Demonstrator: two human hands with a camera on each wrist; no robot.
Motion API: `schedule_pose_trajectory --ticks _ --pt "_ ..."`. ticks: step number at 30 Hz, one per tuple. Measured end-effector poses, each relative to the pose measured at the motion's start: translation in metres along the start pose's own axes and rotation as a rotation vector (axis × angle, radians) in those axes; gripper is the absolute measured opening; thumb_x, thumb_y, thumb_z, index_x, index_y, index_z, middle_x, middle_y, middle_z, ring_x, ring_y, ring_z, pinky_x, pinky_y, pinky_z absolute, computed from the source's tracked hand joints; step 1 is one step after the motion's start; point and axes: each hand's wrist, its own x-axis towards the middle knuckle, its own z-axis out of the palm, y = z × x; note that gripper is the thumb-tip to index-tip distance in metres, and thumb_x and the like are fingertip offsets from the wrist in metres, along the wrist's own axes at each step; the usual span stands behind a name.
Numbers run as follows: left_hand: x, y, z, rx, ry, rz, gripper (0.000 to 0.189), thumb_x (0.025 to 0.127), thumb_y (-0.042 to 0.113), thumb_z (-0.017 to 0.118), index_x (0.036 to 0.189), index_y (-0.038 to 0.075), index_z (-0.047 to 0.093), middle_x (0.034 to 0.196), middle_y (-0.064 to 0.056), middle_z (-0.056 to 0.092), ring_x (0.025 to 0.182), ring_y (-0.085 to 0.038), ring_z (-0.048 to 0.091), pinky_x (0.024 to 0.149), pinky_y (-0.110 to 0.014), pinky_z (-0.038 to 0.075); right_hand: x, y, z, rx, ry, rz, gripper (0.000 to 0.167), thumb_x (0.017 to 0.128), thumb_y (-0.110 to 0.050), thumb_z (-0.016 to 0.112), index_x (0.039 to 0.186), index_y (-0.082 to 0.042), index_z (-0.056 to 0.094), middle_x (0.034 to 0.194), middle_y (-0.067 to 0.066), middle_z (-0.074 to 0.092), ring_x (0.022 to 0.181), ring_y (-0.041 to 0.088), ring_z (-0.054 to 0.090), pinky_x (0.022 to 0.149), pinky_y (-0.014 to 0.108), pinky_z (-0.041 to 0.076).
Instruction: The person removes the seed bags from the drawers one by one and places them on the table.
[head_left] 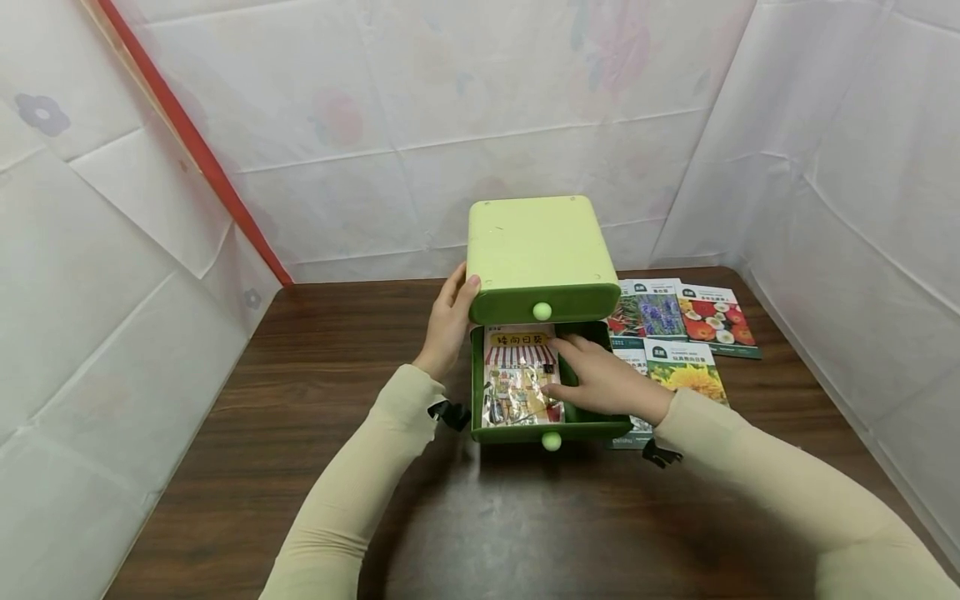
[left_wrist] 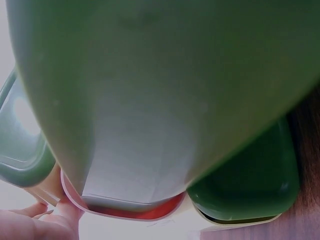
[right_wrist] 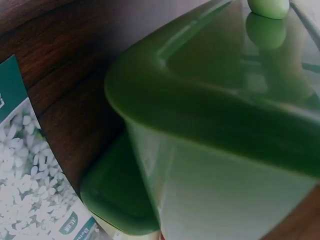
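Observation:
A small light-green cabinet (head_left: 540, 242) with dark-green drawer fronts stands on the table. One drawer (head_left: 506, 434) with a round knob is pulled out below the top drawer; the left wrist view shows another green drawer front (left_wrist: 250, 175) beneath it. Inside the open drawer lies a seed packet (head_left: 517, 392) with a striped awning picture, on the left side. My left hand (head_left: 446, 323) rests against the cabinet's left side near its front corner. My right hand (head_left: 603, 375) reaches into the drawer, fingers spread, thumb and fingertips at the packet's right edge.
Several flower seed packets (head_left: 716, 321) lie right of the cabinet, partly overlapping; one with a yellow flower (head_left: 686, 367) lies under the right forearm. A white-flower packet (right_wrist: 30, 175) shows beside the drawer. White sheeting (head_left: 450, 125) stands behind the brown wooden table (head_left: 322, 400).

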Motion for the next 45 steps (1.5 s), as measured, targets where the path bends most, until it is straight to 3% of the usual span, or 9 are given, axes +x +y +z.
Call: schedule_pose_trajectory --ticks 12,19,30,33,35,37,40,42,45 --pt "0.0 0.0 0.001 -0.013 0.008 0.006 0.067 0.099 0.052 0.049 0.156 0.028 0.025 0.155 0.0 0.034 0.119 -0.026 0.057 0.102 -0.047 0.049 0.012 -0.004 0.006 -0.018 -0.078 0.028 0.083 0.094 -0.047 0.06 0.154 0.001 0.027 0.156 0.026 0.029 0.145 0.048 0.024 0.118 0.058 0.024" --pt "-0.001 0.0 0.001 -0.021 0.01 0.001 0.064 0.098 0.053 0.05 0.155 0.032 0.026 0.156 0.001 0.033 0.12 -0.025 0.057 0.103 -0.046 0.048 0.015 -0.002 0.011 0.062 -0.036 -0.01 0.08 0.094 -0.039 0.062 0.154 0.0 0.026 0.16 0.023 0.023 0.147 0.044 0.021 0.118 0.057 0.024" --pt "-0.001 0.0 0.001 -0.012 0.0 0.012 0.065 0.099 0.051 0.049 0.156 0.029 0.025 0.158 0.002 0.03 0.125 -0.027 0.054 0.105 -0.047 0.046 0.016 -0.003 0.014 0.167 0.083 -0.019 0.063 0.096 -0.03 0.06 0.147 0.001 0.042 0.148 0.02 0.046 0.137 0.044 0.04 0.112 0.057 0.034" --pt "0.0 -0.001 0.0 -0.014 -0.004 0.005 0.064 0.1 0.049 0.048 0.156 0.029 0.024 0.159 0.001 0.028 0.127 -0.028 0.053 0.106 -0.047 0.046 0.018 -0.002 0.015 0.248 0.086 0.007 0.06 0.097 -0.028 0.059 0.147 0.0 0.041 0.126 0.021 0.062 0.091 0.035 0.065 0.095 0.05 0.048" --pt "0.001 0.0 0.0 -0.018 -0.008 0.0 0.062 0.101 0.046 0.047 0.156 0.029 0.023 0.16 0.001 0.027 0.127 -0.028 0.052 0.107 -0.046 0.045 0.018 -0.001 0.015 0.312 0.079 0.037 0.06 0.098 -0.028 0.057 0.149 -0.001 0.039 0.102 0.019 0.068 0.057 0.026 0.054 0.075 0.044 0.05" --pt "0.001 0.001 0.0 -0.02 -0.013 -0.006 0.061 0.102 0.043 0.046 0.157 0.029 0.022 0.16 0.0 0.026 0.128 -0.028 0.051 0.107 -0.046 0.045 0.018 0.0 0.014 0.374 0.077 0.068 0.061 0.099 -0.028 0.056 0.15 -0.002 0.037 0.103 0.019 0.067 0.052 0.023 0.047 0.067 0.041 0.047" --pt "-0.001 0.006 0.001 -0.018 -0.019 -0.011 0.061 0.104 0.039 0.045 0.158 0.025 0.02 0.16 -0.003 0.026 0.127 -0.03 0.052 0.106 -0.046 0.046 0.017 0.002 0.014 0.472 0.087 0.102 0.059 0.099 -0.027 0.055 0.151 -0.004 0.037 0.129 0.02 0.061 0.088 0.029 0.065 0.079 0.045 0.053" --pt "-0.006 0.013 0.002 -0.01 -0.021 -0.015 0.061 0.104 0.038 0.044 0.158 0.022 0.019 0.16 -0.005 0.026 0.126 -0.03 0.052 0.106 -0.046 0.046 0.017 0.003 0.014 0.536 0.11 0.113 0.056 0.099 -0.024 0.055 0.149 -0.004 0.039 0.147 0.018 0.047 0.12 0.035 0.058 0.095 0.05 0.05" --pt "-0.013 0.024 0.005 0.005 -0.02 -0.014 0.062 0.104 0.037 0.043 0.158 0.019 0.018 0.159 -0.007 0.027 0.125 -0.029 0.053 0.105 -0.045 0.046 0.018 0.004 0.014 0.674 0.127 0.138 0.053 0.099 -0.017 0.053 0.148 -0.002 0.04 0.148 0.019 0.046 0.132 0.037 0.049 0.104 0.051 0.046"
